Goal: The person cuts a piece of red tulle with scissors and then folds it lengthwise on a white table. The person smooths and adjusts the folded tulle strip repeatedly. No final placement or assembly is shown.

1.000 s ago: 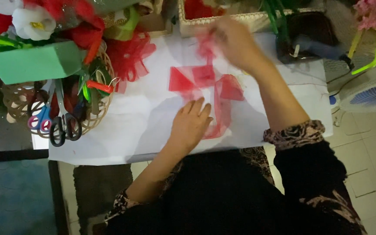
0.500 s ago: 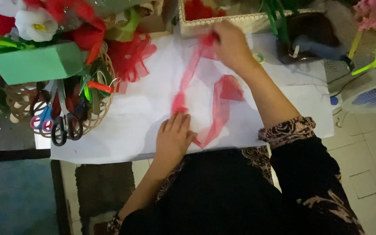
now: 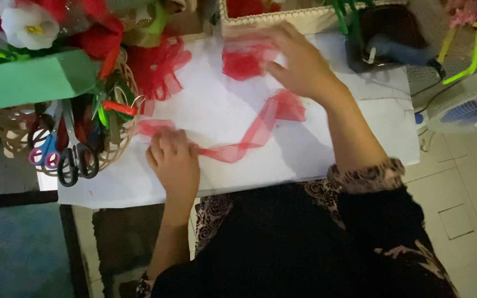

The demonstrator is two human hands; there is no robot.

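Observation:
A long sheer red ribbon (image 3: 260, 128) lies stretched and twisted across the white sheet (image 3: 211, 105) on the table. My left hand (image 3: 173, 160) presses one end of it flat near the sheet's left side. My right hand (image 3: 299, 63) holds the bunched other end (image 3: 244, 59) near the far edge, fingers closed on the fabric.
A wicker basket (image 3: 120, 149) at left holds several scissors (image 3: 75, 157) and tools, next to a green foam block (image 3: 34, 80), red and white flowers and a red mesh bow (image 3: 158, 66). A woven box (image 3: 282, 19) sits at the back; a fan (image 3: 470, 107) stands on the floor at right.
The left hand slid leftward along the ribbon, drawing it out from a folded shape into a long strip. The right hand stayed at the far end, gathering fabric.

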